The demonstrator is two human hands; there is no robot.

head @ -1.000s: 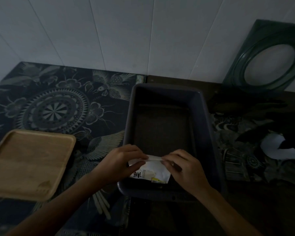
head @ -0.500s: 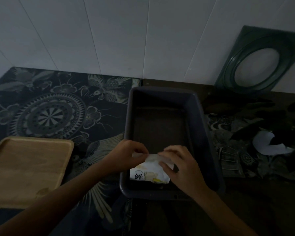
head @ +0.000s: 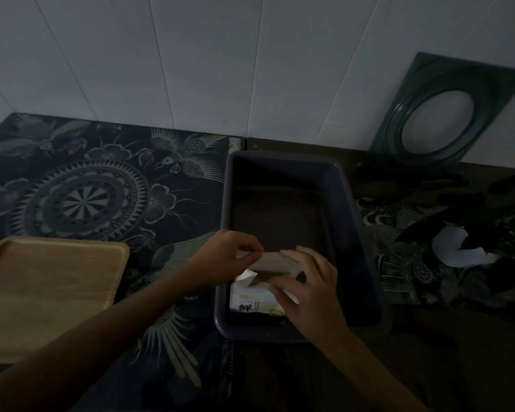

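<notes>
Low in the middle of the frame, a white packet stands in the near end of a dark plastic tub, close against the tub's lower wall. A black printed character shows on the packet's front, and its top flap is folded over into a pale strip between the two hands.

The left hand comes in from the lower left. Its fingers are curled, and thumb and fingertips pinch the left end of that strip. The right hand comes in from the lower right and covers the packet's right side. Its fingers are bent over the right end of the flap and the thumb lies across the front below it, so this hand is gripping too. The light is dim, and I cannot tell just how the right fingertips sit under the fold.

The rest of the tub, toward the top of the frame, is dark.

At the left edge lies a wooden tray on a dark patterned cloth. A green frame with an oval opening leans on the white wall at the upper right. Below it, right of the tub, lies a white scrap.
</notes>
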